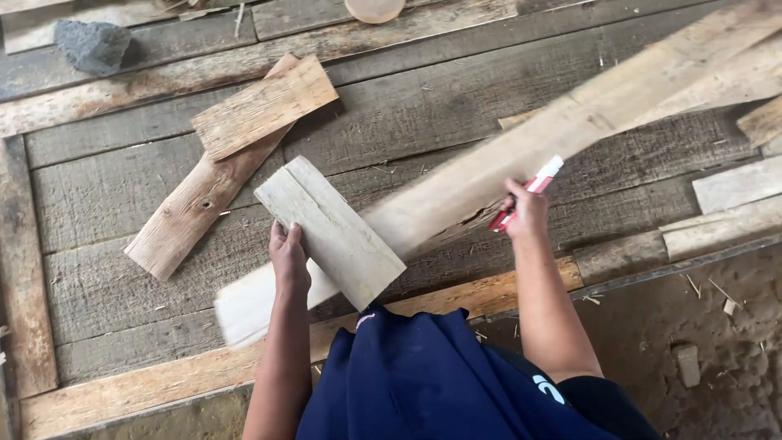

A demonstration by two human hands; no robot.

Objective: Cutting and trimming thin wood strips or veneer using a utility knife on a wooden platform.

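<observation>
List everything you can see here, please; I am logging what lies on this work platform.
Long plank: one, pale wood, blurred, slanting from upper right to lower left across the platform.
Short board: one, pale grey, lying over the long plank at centre.
Offcut boards: two, tan, overlapping, upper left.
Stone: one, grey, top left.
Round wooden piece: one, tan, top edge, cut off.
Plank platform: one, weathered grey-brown.
Dirt ground: brown, lower right.
Marking tool: one, red and white, in the right hand.
Left hand: resting against the short board.
Right hand: gripping the marking tool.
</observation>
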